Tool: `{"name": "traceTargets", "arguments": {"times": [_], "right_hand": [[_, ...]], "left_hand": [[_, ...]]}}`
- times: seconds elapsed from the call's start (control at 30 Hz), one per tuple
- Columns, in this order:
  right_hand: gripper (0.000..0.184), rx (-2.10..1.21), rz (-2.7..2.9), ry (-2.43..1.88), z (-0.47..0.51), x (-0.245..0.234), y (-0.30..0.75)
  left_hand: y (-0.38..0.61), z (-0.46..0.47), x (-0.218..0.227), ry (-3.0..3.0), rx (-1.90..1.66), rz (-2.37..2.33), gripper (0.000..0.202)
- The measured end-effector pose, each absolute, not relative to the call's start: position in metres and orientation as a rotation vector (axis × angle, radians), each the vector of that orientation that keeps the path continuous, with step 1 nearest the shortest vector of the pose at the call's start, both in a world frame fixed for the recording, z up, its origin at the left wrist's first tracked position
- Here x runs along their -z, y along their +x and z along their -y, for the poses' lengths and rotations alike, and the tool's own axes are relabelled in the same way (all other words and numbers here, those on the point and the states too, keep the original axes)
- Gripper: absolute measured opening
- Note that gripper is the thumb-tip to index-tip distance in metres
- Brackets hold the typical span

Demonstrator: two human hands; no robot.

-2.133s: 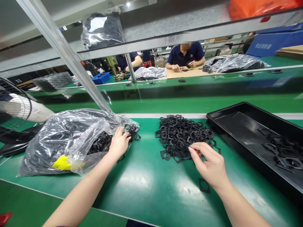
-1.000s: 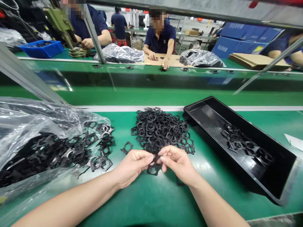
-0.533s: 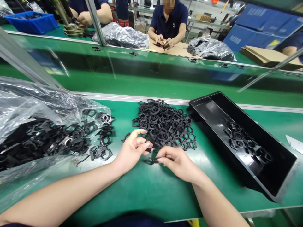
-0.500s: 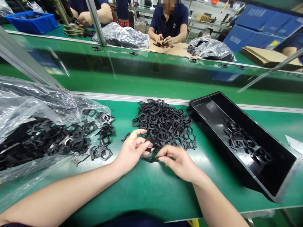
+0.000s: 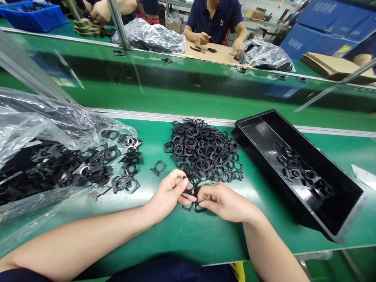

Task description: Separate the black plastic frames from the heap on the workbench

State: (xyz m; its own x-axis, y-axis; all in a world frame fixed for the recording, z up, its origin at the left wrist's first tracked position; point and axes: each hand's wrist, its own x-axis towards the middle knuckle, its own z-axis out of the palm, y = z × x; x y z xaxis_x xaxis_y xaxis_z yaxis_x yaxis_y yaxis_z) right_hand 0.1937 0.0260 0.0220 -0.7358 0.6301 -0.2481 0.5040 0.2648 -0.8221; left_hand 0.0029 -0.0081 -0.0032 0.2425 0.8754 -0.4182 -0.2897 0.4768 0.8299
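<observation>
Thumb and fingers of my left hand (image 5: 172, 191) pinch a thin black ring-shaped plastic part (image 5: 188, 181), mostly covered by the fingers. Close beside it, my right hand (image 5: 221, 201) is closed on another black ring part (image 5: 200, 207) just above the green table. A further dark piece (image 5: 187, 206) shows under my left fingertips; whether it is held I cannot tell. Just beyond both hands lies a heap of black ring parts (image 5: 205, 150). One single black frame part (image 5: 159, 167) lies flat to the left of the heap.
On the right stands a black tray (image 5: 258, 154) with several black parts inside. A clear plastic bag (image 5: 79, 127) spills black parts (image 5: 88, 168) on the left. A metal rail (image 5: 158, 114) runs behind the heap. Across from me, a person (image 5: 216, 23) works at another bench.
My hands have come closer together, and the right-hand part is tipped lower. The single frame part left of the heap is now uncovered. The person opposite has spread their hands apart.
</observation>
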Motion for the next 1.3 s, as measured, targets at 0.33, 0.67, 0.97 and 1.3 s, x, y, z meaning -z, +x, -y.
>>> {"name": "traceTargets", "arguments": {"times": [0.33, 0.67, 0.97, 1.3], "right_hand": [[0.014, -1.635, 1.634, -1.075, -0.014, -0.019, 0.185], [0.006, -1.229, 1.715, -1.115, -0.009, -0.004, 0.172], [0.006, -1.006, 1.752, -1.096, -0.005, -0.003, 0.168], [0.009, -0.858, 1.858, -1.094, -0.005, -0.006, 0.167]], "left_hand": [[0.005, 0.008, -0.005, 0.787, -0.932, -1.041, 0.023], [0.006, 0.018, 0.003, 0.901, -0.958, -0.970, 0.031], [0.005, 0.024, 0.006, 1.060, -0.964, -0.978, 0.031], [0.004, 0.024, 0.003, 1.115, -0.956, -1.025, 0.030]]}}
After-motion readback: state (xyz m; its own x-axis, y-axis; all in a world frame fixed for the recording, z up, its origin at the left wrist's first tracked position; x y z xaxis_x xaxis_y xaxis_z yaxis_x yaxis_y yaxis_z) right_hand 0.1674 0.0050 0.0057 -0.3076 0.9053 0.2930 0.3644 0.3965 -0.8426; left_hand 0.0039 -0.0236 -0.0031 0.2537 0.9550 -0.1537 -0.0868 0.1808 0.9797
